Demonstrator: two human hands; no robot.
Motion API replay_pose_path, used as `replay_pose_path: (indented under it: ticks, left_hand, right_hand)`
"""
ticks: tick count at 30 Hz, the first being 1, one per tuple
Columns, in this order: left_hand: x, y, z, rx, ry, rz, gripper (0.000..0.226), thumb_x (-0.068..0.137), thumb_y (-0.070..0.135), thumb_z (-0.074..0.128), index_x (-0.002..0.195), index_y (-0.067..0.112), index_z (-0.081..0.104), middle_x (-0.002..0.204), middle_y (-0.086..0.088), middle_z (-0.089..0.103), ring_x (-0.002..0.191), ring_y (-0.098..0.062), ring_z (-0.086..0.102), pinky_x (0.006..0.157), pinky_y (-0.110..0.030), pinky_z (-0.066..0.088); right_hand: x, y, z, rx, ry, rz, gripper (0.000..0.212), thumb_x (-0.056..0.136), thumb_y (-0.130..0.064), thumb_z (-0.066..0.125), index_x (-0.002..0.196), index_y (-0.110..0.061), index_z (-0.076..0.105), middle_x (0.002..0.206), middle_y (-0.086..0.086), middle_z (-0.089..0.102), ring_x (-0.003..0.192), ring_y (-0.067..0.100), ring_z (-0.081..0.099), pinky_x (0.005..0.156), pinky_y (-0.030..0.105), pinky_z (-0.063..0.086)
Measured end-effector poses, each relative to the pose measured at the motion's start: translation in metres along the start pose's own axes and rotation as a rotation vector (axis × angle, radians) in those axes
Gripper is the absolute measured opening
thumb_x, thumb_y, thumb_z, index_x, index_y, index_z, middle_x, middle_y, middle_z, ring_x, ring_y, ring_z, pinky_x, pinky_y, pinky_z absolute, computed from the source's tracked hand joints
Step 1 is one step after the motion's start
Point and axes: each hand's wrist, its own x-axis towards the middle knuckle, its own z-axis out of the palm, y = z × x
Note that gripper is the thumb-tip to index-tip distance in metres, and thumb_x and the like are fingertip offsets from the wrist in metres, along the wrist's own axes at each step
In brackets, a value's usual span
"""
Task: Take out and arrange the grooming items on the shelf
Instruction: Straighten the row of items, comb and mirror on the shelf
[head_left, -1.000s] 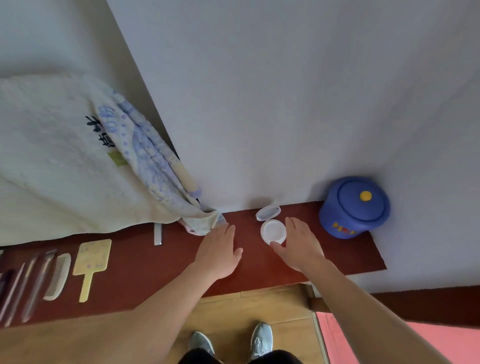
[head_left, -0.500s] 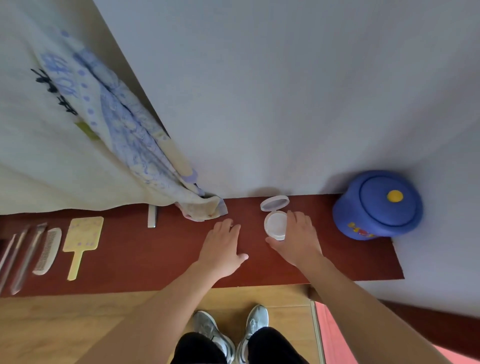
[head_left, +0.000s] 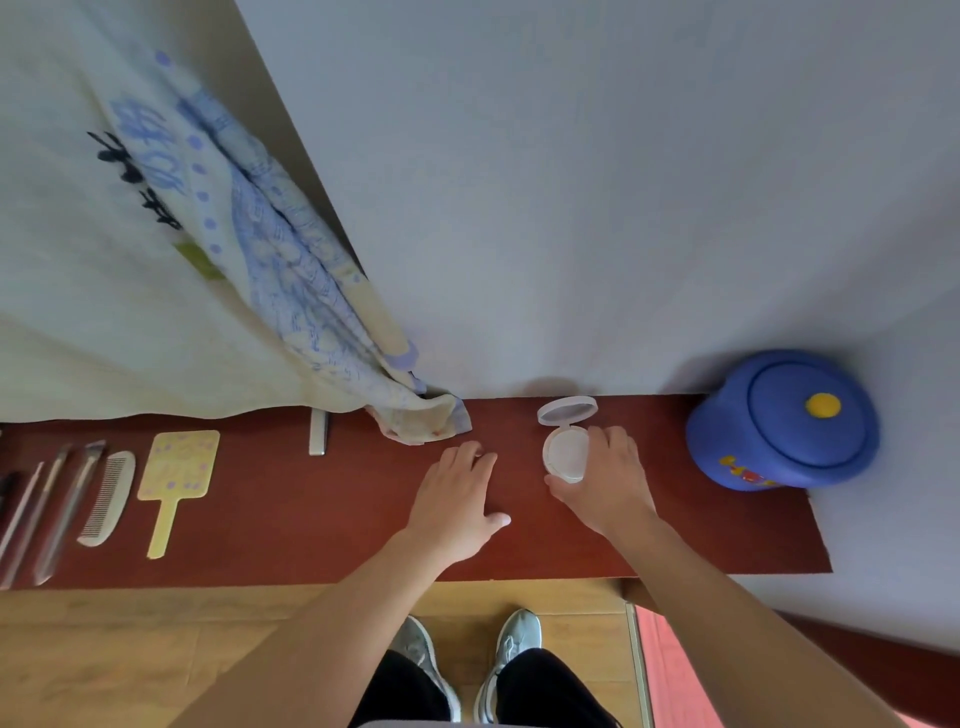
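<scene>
A white round compact (head_left: 565, 451) lies on the red-brown shelf (head_left: 322, 514) with its lid flipped up toward the wall. My right hand (head_left: 605, 480) grips the compact's base from the right, thumb under its near edge. My left hand (head_left: 457, 501) rests flat on the shelf just left of it, fingers apart, holding nothing. At the shelf's left end lie a yellow hand mirror (head_left: 174, 480), a white comb (head_left: 106, 496) and several thin brushes (head_left: 57, 512) in a row.
A blue lidded pot (head_left: 784, 418) with a yellow knob stands at the shelf's right end. Blue-patterned towels (head_left: 291, 280) hang on the wall, their tip touching the shelf. A small metal bracket (head_left: 318, 431) sits below them. My shoes (head_left: 467, 660) are on the wooden floor.
My right hand has closed around the compact's base and moved it slightly toward the wall. The left hand has stayed flat on the shelf. The view has tilted down.
</scene>
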Motion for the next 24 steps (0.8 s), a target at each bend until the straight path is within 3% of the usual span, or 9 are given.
replay_pose_path:
  ticks: [10, 24]
  left_hand:
    - [-0.033, -0.043, -0.003, -0.034, 0.015, 0.004, 0.075, 0.086, 0.055, 0.062, 0.146, 0.020, 0.035, 0.143, 0.002, 0.035, 0.129, -0.018, 0.037, 0.108, -0.032, 0.036]
    - [-0.110, -0.178, -0.024, -0.061, 0.014, -0.067, 0.074, 0.087, 0.054, 0.063, 0.146, 0.020, 0.036, 0.142, 0.002, 0.037, 0.129, -0.018, 0.038, 0.107, -0.032, 0.037]
  right_hand:
    - [-0.020, -0.041, 0.008, 0.012, -0.013, 0.015, 0.076, 0.071, -0.060, 0.072, 0.127, -0.016, 0.045, 0.121, 0.001, 0.044, 0.114, 0.019, 0.041, 0.098, 0.030, 0.038]
    - [-0.063, -0.184, 0.063, 0.017, -0.072, -0.061, 0.075, 0.072, -0.060, 0.071, 0.127, -0.016, 0.045, 0.117, 0.001, 0.043, 0.108, 0.018, 0.042, 0.096, 0.028, 0.038]
